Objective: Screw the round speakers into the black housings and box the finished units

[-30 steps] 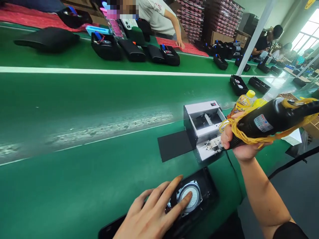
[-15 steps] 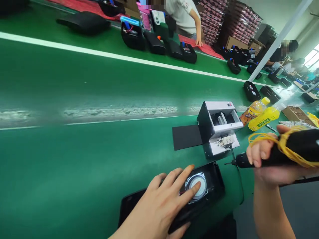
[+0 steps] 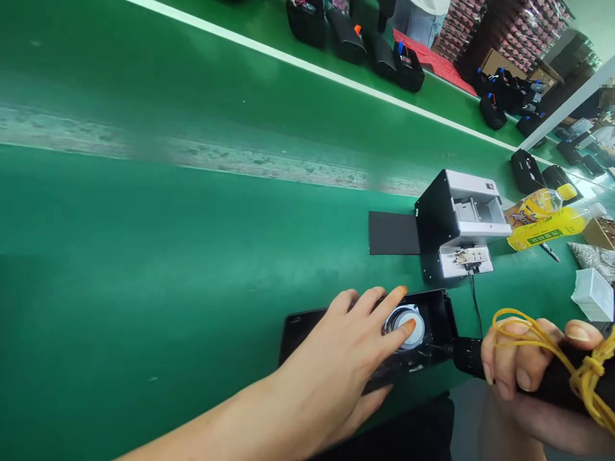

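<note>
At the lower right, the right hand (image 3: 531,362) is closed round an electric screwdriver (image 3: 469,356), a yellow cord (image 3: 593,368) looped and knotted about the grip. The tool lies nearly level, its nose at the right end of a black speaker housing (image 3: 439,312) in the lower centre; the bit is too dark to tell whether it is seated in a screw. The left hand (image 3: 348,336) clasps that housing, fingers apart across the top, one tip on the round speaker (image 3: 417,334), thumb along the near side. The step in hand looks like driving a screw at that end while the left hand braces the part. The next move seems to call for holding the bit square to its hole and pressing steadily; a slip could scrape the casing.

Just beyond, right of centre, stands a boxy screw feeder (image 3: 435,221), with a black sheet (image 3: 394,234) at its left and two drink bottles (image 3: 548,227) to its right. Along the top of the frame, more black housings (image 3: 346,35) line the far side, near red wrap (image 3: 439,67).
</note>
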